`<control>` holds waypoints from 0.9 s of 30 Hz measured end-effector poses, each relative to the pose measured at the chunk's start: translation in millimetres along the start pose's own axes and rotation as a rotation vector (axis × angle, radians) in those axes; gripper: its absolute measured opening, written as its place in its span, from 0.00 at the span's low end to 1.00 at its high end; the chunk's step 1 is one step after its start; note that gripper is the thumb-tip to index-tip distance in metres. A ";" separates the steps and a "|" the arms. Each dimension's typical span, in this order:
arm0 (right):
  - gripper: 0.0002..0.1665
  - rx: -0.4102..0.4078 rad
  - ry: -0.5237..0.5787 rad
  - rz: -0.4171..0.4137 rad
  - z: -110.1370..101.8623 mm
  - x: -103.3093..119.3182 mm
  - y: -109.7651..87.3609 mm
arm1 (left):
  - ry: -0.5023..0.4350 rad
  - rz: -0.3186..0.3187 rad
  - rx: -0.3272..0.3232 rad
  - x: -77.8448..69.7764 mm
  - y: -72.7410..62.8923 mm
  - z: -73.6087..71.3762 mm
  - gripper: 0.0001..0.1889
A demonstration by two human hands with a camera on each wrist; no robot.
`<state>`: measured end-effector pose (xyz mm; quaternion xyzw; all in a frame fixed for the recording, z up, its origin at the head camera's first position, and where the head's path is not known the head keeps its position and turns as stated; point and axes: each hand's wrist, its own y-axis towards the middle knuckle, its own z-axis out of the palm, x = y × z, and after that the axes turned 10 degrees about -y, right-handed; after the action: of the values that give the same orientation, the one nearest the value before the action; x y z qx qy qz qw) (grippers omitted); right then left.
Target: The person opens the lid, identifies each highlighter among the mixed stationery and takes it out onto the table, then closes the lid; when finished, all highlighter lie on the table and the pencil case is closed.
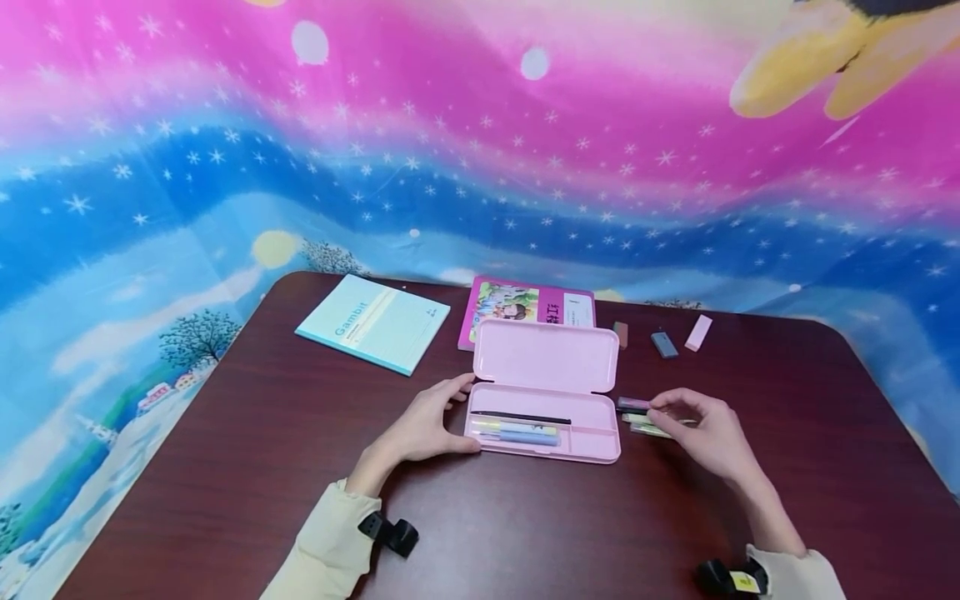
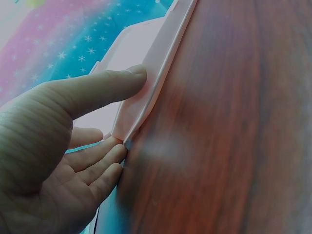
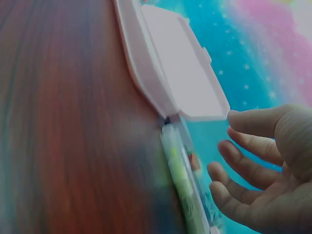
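An open pink pencil case (image 1: 592, 402) lies on the table with its lid leaning back; inside are a thin black pen (image 1: 521, 417) and light blue and yellow pens (image 1: 525, 433). My left hand (image 1: 429, 421) grips the case's left end, thumb at the front corner and fingers at the back, as the left wrist view (image 2: 53, 146) also shows. My right hand (image 1: 705, 429) is over several pens right of the case, among them a green highlighter (image 3: 180, 170) and a dark pen with pink (image 1: 633, 405). In the right wrist view its fingers are apart, with nothing between them.
A light blue notebook (image 1: 375, 325) lies back left. Behind the lid is a pink picture book (image 1: 468, 321). A brown block (image 1: 621, 333), a grey-blue eraser-like block (image 1: 663, 343) and a pale pink one (image 1: 698, 332) lie back right. A patterned cloth (image 1: 450, 125) hangs behind the table.
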<state>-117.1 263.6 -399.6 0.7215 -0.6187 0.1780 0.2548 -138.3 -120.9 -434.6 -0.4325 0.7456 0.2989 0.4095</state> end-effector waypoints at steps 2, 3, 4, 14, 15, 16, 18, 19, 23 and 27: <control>0.10 0.027 0.028 -0.014 3.5 7.9 2.8 | 0.003 -0.008 -0.002 0.5 -0.9 -0.4 0.49; 0.10 0.041 0.048 -0.018 5.7 11.7 4.3 | 0.006 -0.007 -0.002 0.7 -1.4 -0.5 0.49; 0.10 0.054 0.074 -0.022 8.3 15.6 6.0 | 0.006 -0.005 -0.004 0.9 -1.9 -0.5 0.49; 0.11 0.167 0.231 -0.024 44.0 46.4 20.9 | 0.009 -0.011 0.004 0.1 -1.7 -0.2 0.48; 0.12 0.183 0.239 -0.024 46.4 49.2 22.6 | 0.008 -0.009 0.004 0.4 -1.5 -0.1 0.48; 0.12 0.198 0.243 -0.023 48.5 51.9 24.7 | 0.010 -0.008 0.003 0.7 -1.4 0.0 0.48; 0.12 0.227 0.253 -0.022 51.6 56.7 29.0 | 0.008 -0.008 0.001 1.3 -1.2 0.0 0.48; 0.13 0.242 0.256 -0.022 52.6 59.1 31.0 | 0.011 -0.007 0.002 1.5 -1.1 0.1 0.48; 0.13 0.282 0.258 -0.034 54.4 69.5 38.2 | 0.015 -0.003 0.007 1.0 -0.8 0.1 0.48; 0.12 0.300 0.225 -0.064 55.8 77.0 44.3 | 0.022 0.015 0.008 0.4 -0.3 -0.4 0.48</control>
<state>-150.8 164.4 -394.1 0.7462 -0.5296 0.3398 0.2176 -138.2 -121.5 -434.8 -0.4285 0.7544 0.2944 0.4007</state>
